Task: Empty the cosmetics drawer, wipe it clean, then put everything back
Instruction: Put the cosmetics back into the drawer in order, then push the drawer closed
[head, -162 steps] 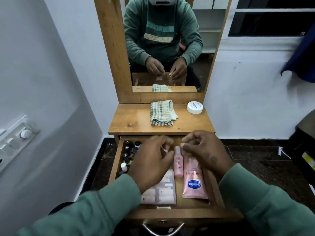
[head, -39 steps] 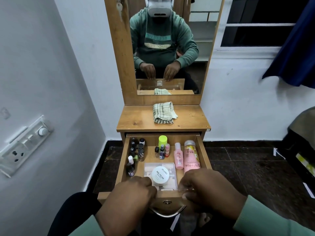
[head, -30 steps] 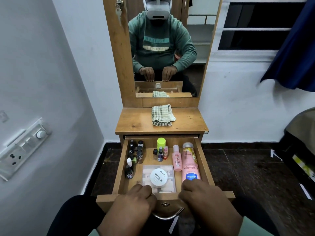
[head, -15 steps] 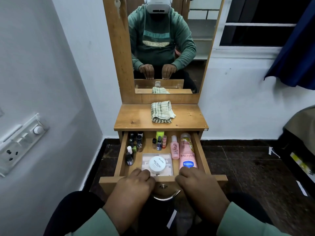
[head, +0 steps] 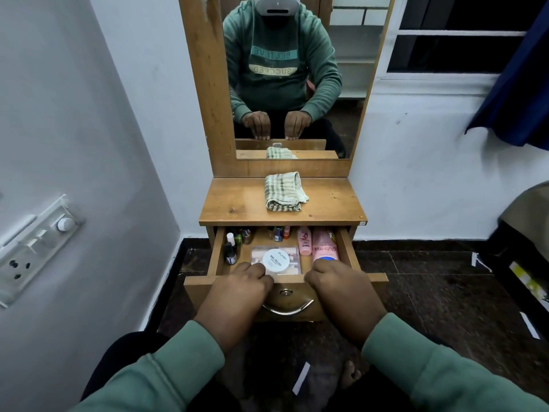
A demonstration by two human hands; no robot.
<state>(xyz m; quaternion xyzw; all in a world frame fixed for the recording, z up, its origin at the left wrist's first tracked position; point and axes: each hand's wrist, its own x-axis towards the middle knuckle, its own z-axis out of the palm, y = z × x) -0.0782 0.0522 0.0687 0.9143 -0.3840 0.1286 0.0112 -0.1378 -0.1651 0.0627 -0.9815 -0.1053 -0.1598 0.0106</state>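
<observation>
The wooden drawer [head: 346, 248] of the dressing table stands partly open. Both hands rest on its front panel [head: 196, 290], either side of the metal handle [head: 287, 309]. My left hand [head: 237, 295] and my right hand [head: 341, 295] have their fingers bent over the panel's top edge. Inside lie a white round jar [head: 276, 259] on a clear box [head: 293, 253], a pink tube [head: 325, 248], a pink bottle [head: 304, 241] and several small bottles [head: 231, 251] at the left. The rearmost bottles are half hidden under the tabletop.
A folded checked cloth [head: 283, 191] lies on the tabletop [head: 237, 203] below the mirror [head: 341, 84]. A switch panel [head: 32, 248] sits on the left wall. Dark furniture [head: 523, 263] stands at the right, on a dark tiled floor.
The drawer has slid inward under the tabletop with both hands on its front. The white jar, on the tabletop 5.4 s ago, now lies in the drawer.
</observation>
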